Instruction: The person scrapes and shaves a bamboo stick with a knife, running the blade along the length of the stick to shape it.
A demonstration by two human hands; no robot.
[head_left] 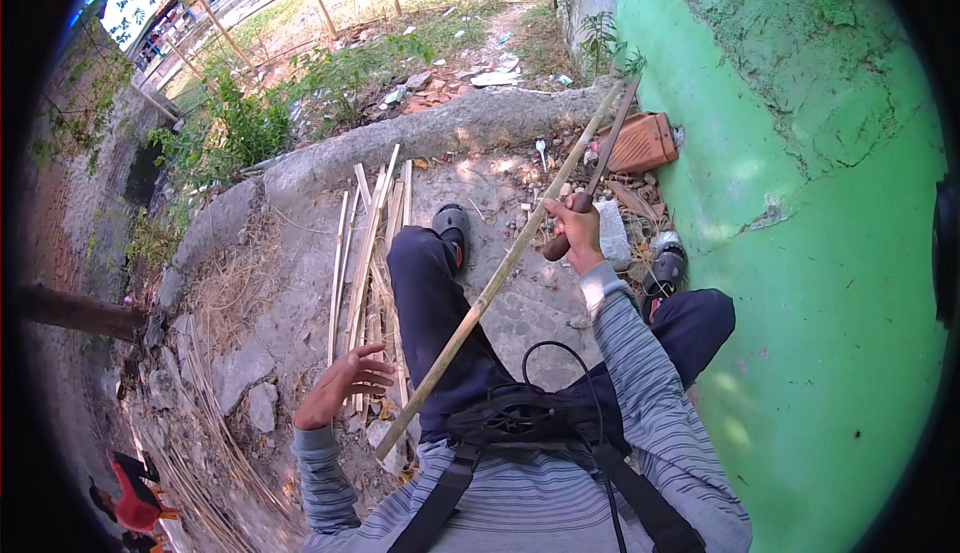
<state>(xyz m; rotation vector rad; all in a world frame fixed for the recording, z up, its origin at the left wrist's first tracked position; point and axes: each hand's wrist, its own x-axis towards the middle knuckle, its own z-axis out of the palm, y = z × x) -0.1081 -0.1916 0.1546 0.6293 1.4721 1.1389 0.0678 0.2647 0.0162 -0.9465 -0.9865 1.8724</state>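
Note:
My right hand [575, 228] is wrapped round the brown wooden handle of a machete [614, 135], its long dark blade pointing up and away toward the green wall. A long bamboo strip [478, 308] slants across my lap, its far end close beside the blade tip. The fingers of that same hand touch the strip and seem to steady it against the handle. My left hand [347, 383] is held off to the left with fingers stretched out and nothing in it. Below and beyond it, a bundle of split bamboo strips [368, 243] lies on the ground.
A peeling green wall [830, 283] rises close on my right. An orange-brown perforated block [641, 143] and a pale stone chunk [613, 235] lie near my right foot. A low concrete kerb [400, 133] curves ahead. Another person in red [137, 498] is at lower left.

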